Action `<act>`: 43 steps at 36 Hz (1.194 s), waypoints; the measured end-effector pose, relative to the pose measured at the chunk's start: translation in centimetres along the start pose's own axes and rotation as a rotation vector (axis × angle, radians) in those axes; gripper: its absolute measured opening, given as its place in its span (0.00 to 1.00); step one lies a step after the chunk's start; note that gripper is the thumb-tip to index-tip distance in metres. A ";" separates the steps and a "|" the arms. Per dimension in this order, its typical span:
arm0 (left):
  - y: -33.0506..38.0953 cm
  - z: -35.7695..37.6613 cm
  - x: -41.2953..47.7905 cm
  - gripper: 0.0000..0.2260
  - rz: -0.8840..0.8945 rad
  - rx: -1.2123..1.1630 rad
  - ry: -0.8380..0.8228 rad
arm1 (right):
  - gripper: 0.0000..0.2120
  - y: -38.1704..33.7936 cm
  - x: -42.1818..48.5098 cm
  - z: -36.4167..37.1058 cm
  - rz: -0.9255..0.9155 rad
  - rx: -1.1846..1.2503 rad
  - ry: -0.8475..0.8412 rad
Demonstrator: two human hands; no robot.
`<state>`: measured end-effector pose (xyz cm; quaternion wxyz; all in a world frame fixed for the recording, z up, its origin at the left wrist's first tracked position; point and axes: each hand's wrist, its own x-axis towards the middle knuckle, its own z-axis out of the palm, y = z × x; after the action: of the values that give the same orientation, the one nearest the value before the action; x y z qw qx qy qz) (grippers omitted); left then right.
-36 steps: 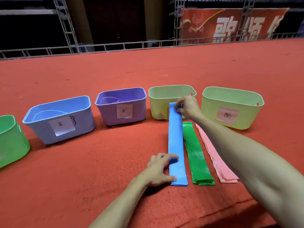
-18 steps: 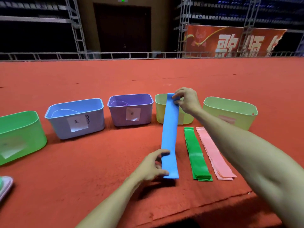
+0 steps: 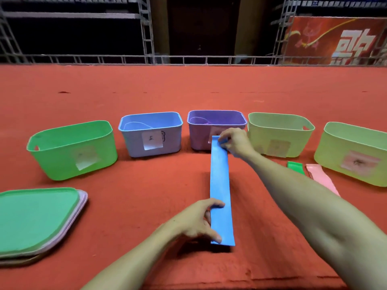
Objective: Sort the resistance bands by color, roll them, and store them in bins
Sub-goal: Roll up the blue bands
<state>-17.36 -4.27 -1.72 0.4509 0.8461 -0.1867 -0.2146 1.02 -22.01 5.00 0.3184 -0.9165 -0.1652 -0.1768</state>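
In the blue bin (image 3: 134, 141) and purple bin (image 3: 195, 136), loose band loops; both hands pinching the blue band (image 3: 219, 185).

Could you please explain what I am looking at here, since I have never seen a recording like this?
There is no machine here: a person works with two bare hands, and the single picture comes from a wide-angle camera worn on the head, looking forward and down. That is why both forearms reach in from the bottom edge.

The surface is a red carpet. On it stands a row of five open bins: a green bin, a blue bin, a purple bin and two pale yellow-green bins, each with a paper label. A stack of lids lies at the lower left.

The left hand grips the near end of a blue band, and the right hand pinches its far end, holding it stretched out straight. A green band and a pink band lie behind the right forearm, partly hidden.
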 end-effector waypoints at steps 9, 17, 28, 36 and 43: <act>-2.4 -1.6 -1.2 0.40 -0.085 0.034 -0.061 | 0.10 0.8 -0.5 6.8 0.038 0.013 -0.134; -3.2 -1.8 -0.1 0.41 -0.101 0.148 -0.040 | 0.09 2.1 -0.2 10.3 0.091 0.016 -0.186; -2.2 -3.4 1.1 0.35 -0.052 0.618 -0.105 | 0.11 4.3 -0.6 11.9 0.117 0.017 -0.339; -4.4 -9.3 8.2 0.11 -0.044 0.423 0.308 | 0.12 5.3 -0.5 13.0 0.087 0.007 -0.324; -6.3 -11.4 14.4 0.13 -0.047 0.420 0.493 | 0.13 5.6 -0.6 13.1 0.125 0.028 -0.310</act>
<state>1.55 -0.47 -4.14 0.2928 0.9512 -0.0922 0.0298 5.70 -17.82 -7.83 0.3123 -0.9368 -0.1573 -0.0106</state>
